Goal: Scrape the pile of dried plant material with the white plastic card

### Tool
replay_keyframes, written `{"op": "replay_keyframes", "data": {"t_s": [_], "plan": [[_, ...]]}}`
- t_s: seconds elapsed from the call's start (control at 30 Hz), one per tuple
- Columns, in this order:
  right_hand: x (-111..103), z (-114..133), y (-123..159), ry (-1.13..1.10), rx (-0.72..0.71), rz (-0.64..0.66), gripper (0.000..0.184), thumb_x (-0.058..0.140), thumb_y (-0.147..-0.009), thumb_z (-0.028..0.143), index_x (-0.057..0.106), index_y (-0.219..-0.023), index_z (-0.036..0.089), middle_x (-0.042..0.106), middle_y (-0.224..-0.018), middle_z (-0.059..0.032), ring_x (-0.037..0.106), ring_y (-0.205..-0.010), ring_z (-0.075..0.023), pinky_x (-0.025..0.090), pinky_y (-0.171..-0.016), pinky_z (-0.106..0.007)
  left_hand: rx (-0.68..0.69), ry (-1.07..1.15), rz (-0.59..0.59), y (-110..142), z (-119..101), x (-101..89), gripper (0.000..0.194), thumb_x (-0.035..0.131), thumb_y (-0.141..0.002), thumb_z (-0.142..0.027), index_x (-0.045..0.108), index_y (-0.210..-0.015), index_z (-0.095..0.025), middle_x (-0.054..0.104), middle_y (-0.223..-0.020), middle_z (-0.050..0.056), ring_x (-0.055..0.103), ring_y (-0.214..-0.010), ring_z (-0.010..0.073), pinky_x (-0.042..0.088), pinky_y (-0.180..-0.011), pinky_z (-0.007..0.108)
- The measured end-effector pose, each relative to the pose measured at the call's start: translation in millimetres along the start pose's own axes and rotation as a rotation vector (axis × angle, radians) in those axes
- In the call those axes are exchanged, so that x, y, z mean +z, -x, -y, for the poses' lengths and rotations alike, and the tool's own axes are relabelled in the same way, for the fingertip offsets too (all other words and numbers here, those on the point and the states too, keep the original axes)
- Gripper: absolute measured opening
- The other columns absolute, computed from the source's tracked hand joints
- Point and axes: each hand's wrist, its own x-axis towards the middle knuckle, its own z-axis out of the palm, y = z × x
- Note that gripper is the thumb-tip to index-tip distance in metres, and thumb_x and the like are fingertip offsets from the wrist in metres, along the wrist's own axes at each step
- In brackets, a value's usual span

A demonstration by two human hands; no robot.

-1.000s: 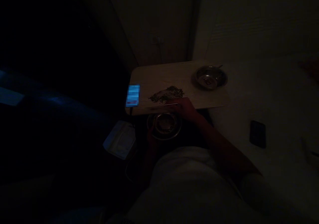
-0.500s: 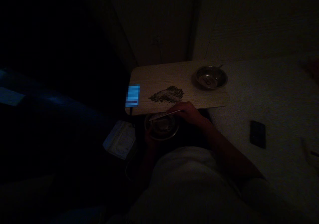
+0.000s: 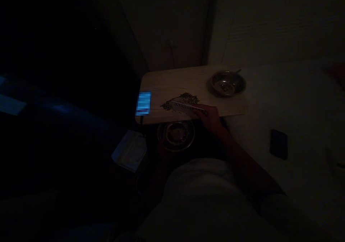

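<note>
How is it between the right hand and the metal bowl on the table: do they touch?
Apart. The head view shows bare tabletop between the right hand and the metal bowl.

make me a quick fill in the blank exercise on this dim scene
The thin flat tool is in the person's ____ hand.
The lower bowl is held by the ____ hand.
On the table, the upper bowl sits to the ____ of the pile.
The lit patch glows ____.
Missing words: right; left; right; blue
</note>
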Motion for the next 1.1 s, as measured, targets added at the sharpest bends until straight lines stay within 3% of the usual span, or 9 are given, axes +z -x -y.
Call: {"op": "replay_keyframes", "data": {"t_s": [0.17, 0.37, 0.7, 1.1], "plan": [[3.4, 3.7, -0.9, 0.026, 0.001, 0.008, 0.023, 0.060, -0.087, 0.032, 0.073, -0.105, 0.025, 0.074, -0.105, -0.0034, 0.070, -0.097, -0.0218, 0.053, -0.087, -0.033, -0.095, 0.014, -0.021, 2.5, 1.5, 5.0, 0.027, 0.051, -0.081, -0.031, 0.074, -0.090, -0.019, 0.075, -0.098, 0.009, 0.054, -0.124, 0.0332, 0.042, -0.104, 0.049], [6.4, 3.3, -0.4, 0.021, -0.009, 0.020, 0.023, 0.061, -0.087, 0.031, 0.073, -0.105, 0.025, 0.074, -0.106, -0.0030, 0.070, -0.098, -0.0219, 0.053, -0.088, -0.034, 0.029, -0.050, -0.032, 4.6, 0.5, 7.8, 0.022, 0.055, -0.082, -0.029, 0.074, -0.086, -0.020, 0.076, -0.093, 0.007, 0.061, -0.115, 0.0310, 0.044, -0.101, 0.046], [5.0, 1.2, 1.7, -0.021, -0.011, 0.024, 0.023, 0.061, -0.087, 0.030, 0.073, -0.105, 0.025, 0.074, -0.104, -0.0018, 0.071, -0.094, -0.0212, 0.054, -0.085, -0.032, 0.152, -0.069, -0.045, 6.1, 1.8, 6.7, 0.019, 0.059, -0.080, -0.024, 0.073, -0.092, -0.019, 0.075, -0.097, 0.006, 0.056, -0.122, 0.0284, 0.041, -0.105, 0.040], [6.4, 1.7, 3.7, -0.035, 0.002, 0.024, 0.022, 0.062, -0.086, 0.029, 0.074, -0.104, 0.025, 0.075, -0.103, -0.0024, 0.071, -0.094, -0.0218, 0.054, -0.085, -0.033, 0.117, -0.092, 0.002, 11.1, -1.3, 10.1, 0.024, 0.059, -0.081, -0.027, 0.073, -0.099, -0.021, 0.074, -0.104, 0.007, 0.054, -0.124, 0.0299, 0.041, -0.106, 0.043]]}}
